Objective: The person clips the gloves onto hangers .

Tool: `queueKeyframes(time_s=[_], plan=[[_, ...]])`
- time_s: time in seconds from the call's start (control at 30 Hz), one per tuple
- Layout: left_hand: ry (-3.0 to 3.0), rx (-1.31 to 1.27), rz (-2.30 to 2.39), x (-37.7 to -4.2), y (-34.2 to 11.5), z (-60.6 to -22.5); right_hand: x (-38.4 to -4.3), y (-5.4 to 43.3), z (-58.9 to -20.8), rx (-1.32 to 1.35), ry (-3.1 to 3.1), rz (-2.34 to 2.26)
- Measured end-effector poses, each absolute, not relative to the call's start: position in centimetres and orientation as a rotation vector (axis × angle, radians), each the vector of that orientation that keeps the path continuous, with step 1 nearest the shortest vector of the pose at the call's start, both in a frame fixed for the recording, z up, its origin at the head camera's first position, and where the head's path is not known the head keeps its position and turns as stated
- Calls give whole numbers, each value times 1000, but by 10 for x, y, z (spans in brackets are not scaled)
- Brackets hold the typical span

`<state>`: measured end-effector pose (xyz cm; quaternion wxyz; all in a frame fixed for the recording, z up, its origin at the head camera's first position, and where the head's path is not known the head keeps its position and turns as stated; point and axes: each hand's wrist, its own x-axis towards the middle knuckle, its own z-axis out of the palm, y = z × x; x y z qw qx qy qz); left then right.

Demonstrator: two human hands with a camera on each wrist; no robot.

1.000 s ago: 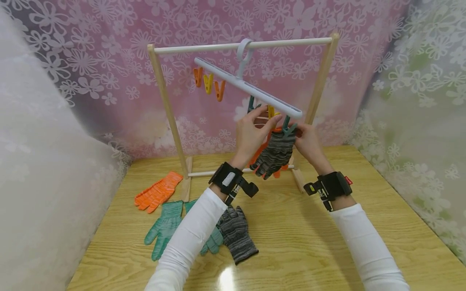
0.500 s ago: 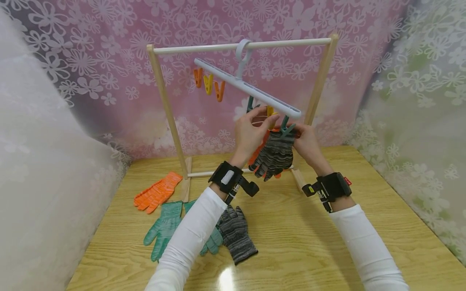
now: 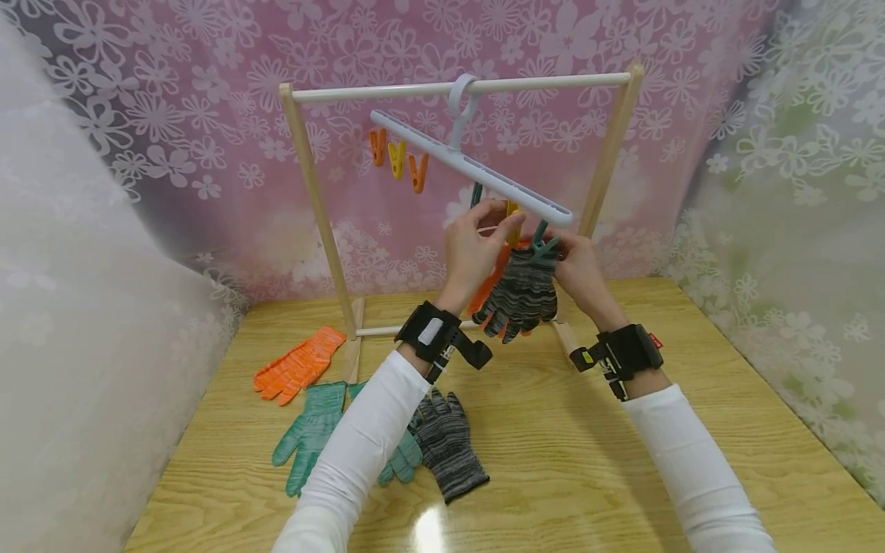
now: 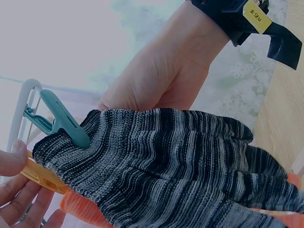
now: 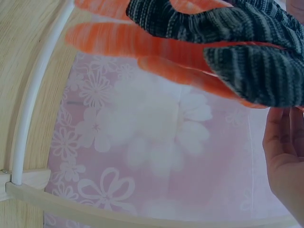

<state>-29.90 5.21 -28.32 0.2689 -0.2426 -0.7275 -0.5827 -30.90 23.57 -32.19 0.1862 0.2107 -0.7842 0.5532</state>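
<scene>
My left hand point(image 3: 473, 250) pinches a yellow clothespin point(image 3: 513, 219) that hangs under the white hanger point(image 3: 508, 186); the left wrist view shows its thumb on the yellow clothespin point(image 4: 45, 175). An orange glove point(image 3: 494, 280) hangs at that clothespin, largely behind a grey-and-black striped glove point(image 3: 523, 296). A green clothespin point(image 3: 542, 244) clips the striped glove's cuff, fingers pointing down. My right hand point(image 3: 584, 276) is at the cuffs from the right. Its fingers go behind the striped glove point(image 4: 156, 156), so I cannot tell what they grip.
The hanger hooks over a rack's white bar point(image 3: 553, 82). Orange and yellow clothespins point(image 3: 396, 160) hang at its left end, another green one point(image 3: 476, 194) near the middle. On the wooden table point(image 3: 588, 461) lie an orange glove point(image 3: 300, 365), green gloves point(image 3: 314, 430) and a striped glove point(image 3: 452, 445).
Both hands stay at the clothespins and shift very slightly left. The hanging striped glove turns a little, its fingers more spread. The gloves on the table stay put.
</scene>
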Motion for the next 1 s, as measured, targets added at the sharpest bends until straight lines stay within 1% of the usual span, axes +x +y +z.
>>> queueKeyframes(time_s=[0.43,0.67,0.9,1.0], plan=[[-1986,-630,-1572,-297,51,-281,-308,230,-318,566,-2143,1707],[-1981,-637,-1576,-297,50,-281,-309,228,-319,534,-2131,1710],[-1963,-658,-1586,-297,50,-281,-309,229,-315,417,-2130,1647],[-1958,-664,-1586,-296,50,-280,-308,228,-313,444,-2095,1693]])
